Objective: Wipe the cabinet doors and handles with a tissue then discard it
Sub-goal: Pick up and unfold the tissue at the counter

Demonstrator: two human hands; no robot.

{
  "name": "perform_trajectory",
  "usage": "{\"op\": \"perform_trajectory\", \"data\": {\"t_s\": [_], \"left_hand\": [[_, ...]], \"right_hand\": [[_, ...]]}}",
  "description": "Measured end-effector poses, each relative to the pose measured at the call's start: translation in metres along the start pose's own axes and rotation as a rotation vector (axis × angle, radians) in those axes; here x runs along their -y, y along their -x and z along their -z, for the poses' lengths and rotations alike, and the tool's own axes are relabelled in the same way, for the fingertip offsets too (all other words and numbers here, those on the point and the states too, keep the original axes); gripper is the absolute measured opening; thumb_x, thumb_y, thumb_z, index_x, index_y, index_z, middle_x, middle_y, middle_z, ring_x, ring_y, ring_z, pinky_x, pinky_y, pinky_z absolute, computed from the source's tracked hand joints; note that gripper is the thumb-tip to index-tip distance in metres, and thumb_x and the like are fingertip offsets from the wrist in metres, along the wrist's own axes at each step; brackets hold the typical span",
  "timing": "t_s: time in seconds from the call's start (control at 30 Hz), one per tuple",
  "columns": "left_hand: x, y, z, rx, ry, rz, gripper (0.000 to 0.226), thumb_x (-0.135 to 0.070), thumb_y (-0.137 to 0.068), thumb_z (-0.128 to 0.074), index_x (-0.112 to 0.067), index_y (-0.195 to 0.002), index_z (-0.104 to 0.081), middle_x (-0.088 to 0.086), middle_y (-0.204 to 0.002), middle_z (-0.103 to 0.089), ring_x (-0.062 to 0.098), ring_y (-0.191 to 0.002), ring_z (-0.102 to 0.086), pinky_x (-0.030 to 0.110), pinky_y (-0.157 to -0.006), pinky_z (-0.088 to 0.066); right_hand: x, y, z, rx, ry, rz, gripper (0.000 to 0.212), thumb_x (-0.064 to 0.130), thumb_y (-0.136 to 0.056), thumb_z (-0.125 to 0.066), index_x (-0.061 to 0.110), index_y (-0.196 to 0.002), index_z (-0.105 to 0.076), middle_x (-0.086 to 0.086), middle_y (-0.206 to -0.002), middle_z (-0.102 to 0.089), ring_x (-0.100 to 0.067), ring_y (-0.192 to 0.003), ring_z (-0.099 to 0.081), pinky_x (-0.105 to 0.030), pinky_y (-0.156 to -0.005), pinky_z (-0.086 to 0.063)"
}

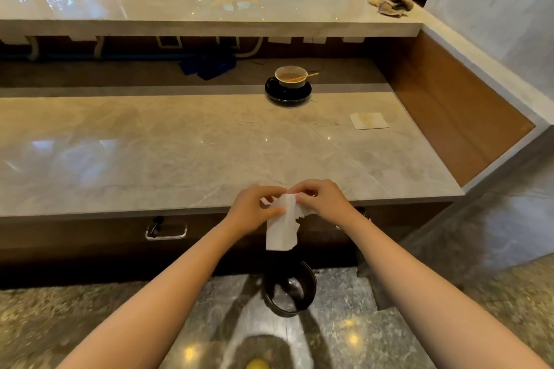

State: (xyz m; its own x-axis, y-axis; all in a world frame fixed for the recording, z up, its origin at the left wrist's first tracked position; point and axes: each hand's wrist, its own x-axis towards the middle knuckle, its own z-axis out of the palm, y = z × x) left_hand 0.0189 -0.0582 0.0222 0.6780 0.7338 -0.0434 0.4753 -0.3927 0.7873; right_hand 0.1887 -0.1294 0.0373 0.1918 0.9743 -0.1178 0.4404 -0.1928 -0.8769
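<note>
A person stands at a marble surface, both bare forearms reaching forward. The left hand and right hand meet at the near edge of the surface, fingers curled and pinching the top of a white tissue between them. Neither hand is open; both are closed on the tissue.

The tissue hangs down from the hands as a folded strip. Its long axis runs vertically, the top bunched at the fingers and the free lower end pointing toward the floor. The left hand grips its left edge, and the right hand grips a crumpled part on the right.

Directly behind and below the tissue is the dark wooden cabinet front, under the lip of the surface. A metal handle sits on it to the left of the hands, nearer the left hand. Any handle to the right is hidden by the right arm. So the wiping area lies just forward of and below the hands, stretching left to right.

A dark round bin stands on the floor right beneath the hanging tissue.

Farther back on the surface rest a cup on a dark saucer and a paper napkin.

The tissue looks as if it is being folded for wiping.
</note>
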Motion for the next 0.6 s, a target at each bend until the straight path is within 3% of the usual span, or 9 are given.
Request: {"op": "perform_trajectory", "data": {"t_s": [0.07,0.2,0.27,0.4,0.5,0.6], "left_hand": [[-0.001,0.006,-0.008,-0.019,-0.054,0.011,0.028,-0.025,-0.082,-0.068,-0.02,-0.109,-0.067,-0.011,-0.093,-0.062,0.001,-0.081,-0.054,0.014,-0.07,-0.041],[0.0,0.018,-0.024,-0.031,-0.147,0.052,0.014,-0.028,-0.086,-0.063,-0.019,-0.092,-0.072,-0.013,-0.077,-0.061,-0.004,-0.067,-0.05,0.014,-0.059,-0.033],[0.005,0.025,-0.034,-0.045,-0.198,0.088,0.014,-0.031,-0.087,-0.061,-0.022,-0.091,-0.071,-0.018,-0.076,-0.056,-0.003,-0.071,-0.048,0.012,-0.06,-0.032],[0.027,0.042,-0.062,-0.073,-0.246,0.234,0.009,-0.028,-0.087,-0.061,-0.024,-0.089,-0.069,-0.014,-0.084,-0.056,0.005,-0.082,-0.053,0.021,-0.069,-0.042],[0.048,0.054,-0.084,-0.046,-0.248,0.318,0.007,-0.025,-0.086,-0.062,-0.024,-0.087,-0.069,-0.011,-0.084,-0.056,0.008,-0.081,-0.055,0.021,-0.067,-0.042],[0.071,0.055,-0.102,-0.016,-0.283,0.365,0.007,-0.027,-0.085,-0.063,-0.023,-0.085,-0.069,-0.006,-0.086,-0.059,0.012,-0.081,-0.056,0.029,-0.072,-0.048]], "right_hand": [[-0.007,0.005,-0.001,0.07,0.014,0.0,0.018,0.006,-0.082,-0.057,0.012,-0.094,-0.069,-0.007,-0.098,-0.069,-0.019,-0.093,-0.062,-0.032,-0.081,-0.05],[-0.027,0.012,0.0,0.165,0.124,-0.015,0.022,0.009,-0.082,-0.055,0.012,-0.101,-0.066,-0.008,-0.104,-0.067,-0.02,-0.095,-0.061,-0.035,-0.086,-0.05],[-0.039,0.016,-0.003,0.26,0.166,-0.012,0.023,0.013,-0.085,-0.051,0.015,-0.103,-0.065,-0.006,-0.104,-0.068,-0.018,-0.093,-0.061,-0.033,-0.082,-0.051],[-0.069,0.029,-0.03,0.401,0.131,-0.065,0.022,0.028,-0.087,-0.053,0.019,-0.102,-0.066,0.003,-0.094,-0.066,-0.006,-0.082,-0.058,-0.014,-0.067,-0.042],[-0.096,0.034,-0.055,0.379,0.148,-0.099,0.018,0.027,-0.081,-0.062,0.016,-0.092,-0.07,0.011,-0.073,-0.061,0.0,-0.064,-0.052,-0.012,-0.057,-0.036],[-0.121,0.027,-0.074,0.329,0.206,-0.122,0.013,0.021,-0.08,-0.059,0.016,-0.084,-0.071,0.01,-0.068,-0.062,-0.004,-0.065,-0.055,-0.017,-0.057,-0.039]]}}
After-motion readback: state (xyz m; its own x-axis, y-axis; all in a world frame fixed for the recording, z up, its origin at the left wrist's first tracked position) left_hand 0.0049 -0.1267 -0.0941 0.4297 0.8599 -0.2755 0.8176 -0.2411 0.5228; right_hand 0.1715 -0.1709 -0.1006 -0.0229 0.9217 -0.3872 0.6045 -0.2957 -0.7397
